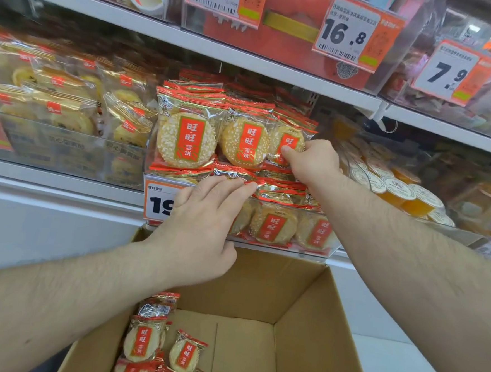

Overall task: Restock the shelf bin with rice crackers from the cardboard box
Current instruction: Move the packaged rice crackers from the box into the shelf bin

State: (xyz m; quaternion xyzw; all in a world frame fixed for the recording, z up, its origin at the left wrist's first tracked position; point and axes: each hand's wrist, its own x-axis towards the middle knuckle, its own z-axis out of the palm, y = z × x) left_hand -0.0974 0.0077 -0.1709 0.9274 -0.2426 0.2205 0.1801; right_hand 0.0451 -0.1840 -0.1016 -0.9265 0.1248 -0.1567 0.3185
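Note:
The clear shelf bin [315, 253] holds upright rows of rice cracker packs [187, 139], round crackers in clear wrap with red labels. My right hand [313, 161] pinches the rightmost upright pack [285, 139] at the top row, thumb on its front. My left hand [204, 220] reaches to the bin's front with straight fingers touching the red lower edges of the packs. Below, the open cardboard box [260, 291] holds several loose packs [184, 356] in its left corner.
A price tag [157, 200] hangs on the bin's front left. Egg-yolk pastry packs [61, 106] fill the bin to the left, jelly cups [395, 187] the bin to the right. The upper shelf [247, 58] with price tags overhangs closely.

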